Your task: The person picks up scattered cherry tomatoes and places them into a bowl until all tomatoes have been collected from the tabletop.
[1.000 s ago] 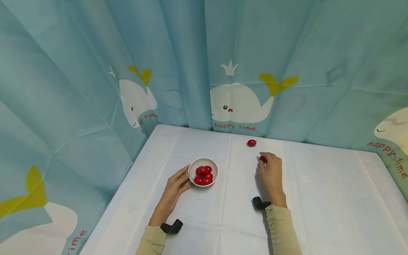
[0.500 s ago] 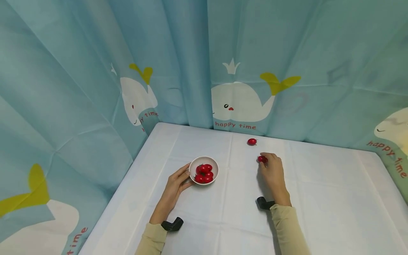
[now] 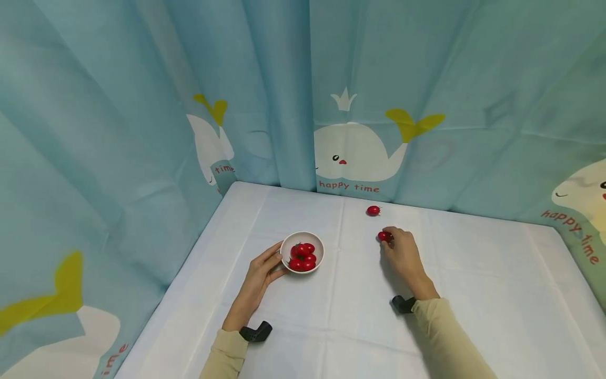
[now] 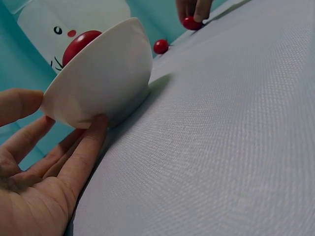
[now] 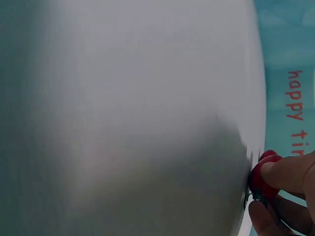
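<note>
My left hand [image 3: 258, 272] holds the left side of a small white bowl [image 3: 320, 247]. In the left wrist view its thumb is at the rim and its fingers touch the lower wall of the bowl [image 4: 110, 73]. Several red cherry tomatoes [image 3: 302, 251] lie in the bowl. Right of it, my right hand [image 3: 404, 253] pinches another cherry tomato [image 3: 382, 236] between thumb and fingers, low over the cloth. The right wrist view shows this tomato [image 5: 262, 179] with its green stem. One loose cherry tomato [image 3: 373, 210] rests farther back on the table.
A white cloth covers the table [image 3: 483, 284]. Behind and to the left hangs a blue curtain [image 3: 265, 79] with whale prints, close to the table's back and left edges. Black wrist mounts [image 3: 256, 332] sit on both wrists.
My right hand has shifted slightly left and turned, its forearm swinging right, and more of the pinched cherry tomato shows. My left hand and the bowl stay nearly where they were.
</note>
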A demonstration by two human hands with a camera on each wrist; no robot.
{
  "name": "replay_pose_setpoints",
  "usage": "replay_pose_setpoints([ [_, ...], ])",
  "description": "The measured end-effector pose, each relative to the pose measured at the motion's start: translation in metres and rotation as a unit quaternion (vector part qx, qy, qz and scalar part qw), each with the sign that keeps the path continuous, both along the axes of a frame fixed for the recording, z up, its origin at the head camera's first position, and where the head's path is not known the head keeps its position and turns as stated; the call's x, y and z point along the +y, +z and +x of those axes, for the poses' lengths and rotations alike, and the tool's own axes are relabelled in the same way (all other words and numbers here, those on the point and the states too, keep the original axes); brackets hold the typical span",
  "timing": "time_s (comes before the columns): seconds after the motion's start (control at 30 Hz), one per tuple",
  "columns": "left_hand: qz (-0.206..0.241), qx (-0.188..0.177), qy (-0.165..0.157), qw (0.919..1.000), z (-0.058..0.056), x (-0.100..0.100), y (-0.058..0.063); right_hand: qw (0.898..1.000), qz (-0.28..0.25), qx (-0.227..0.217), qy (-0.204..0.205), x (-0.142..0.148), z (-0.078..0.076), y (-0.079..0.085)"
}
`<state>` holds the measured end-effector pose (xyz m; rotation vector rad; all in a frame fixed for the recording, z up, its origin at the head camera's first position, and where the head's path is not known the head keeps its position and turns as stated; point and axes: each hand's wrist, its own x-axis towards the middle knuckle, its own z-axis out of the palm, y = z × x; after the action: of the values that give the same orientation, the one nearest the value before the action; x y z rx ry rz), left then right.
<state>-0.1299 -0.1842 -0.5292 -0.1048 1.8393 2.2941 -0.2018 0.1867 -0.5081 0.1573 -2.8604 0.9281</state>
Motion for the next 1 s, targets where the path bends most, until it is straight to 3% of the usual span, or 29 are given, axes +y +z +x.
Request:
replay_pose_setpoints([
  [0.27, 0.004, 0.005, -0.003, 1.0000, -0.004, 0.003, -0.001, 0.999, 0.009, 0.006, 0.044, 0.010, -0.005, 0.004],
  [0.57, 0.008, 0.004, -0.002, 1.0000, -0.006, 0.005, -0.002, 0.994, -0.068, -0.014, 0.088, 0.002, -0.006, 0.018],
  [0.73, 0.014, 0.002, 0.000, 0.9999, -0.007, 0.005, -0.004, 0.987, -0.101, -0.021, 0.121, -0.011, -0.002, 0.013],
  [1.0, 0.020, 0.006, -0.004, 0.9998, -0.007, 0.005, -0.005, 0.976, -0.142, 0.008, 0.167, -0.027, 0.003, 0.003],
])
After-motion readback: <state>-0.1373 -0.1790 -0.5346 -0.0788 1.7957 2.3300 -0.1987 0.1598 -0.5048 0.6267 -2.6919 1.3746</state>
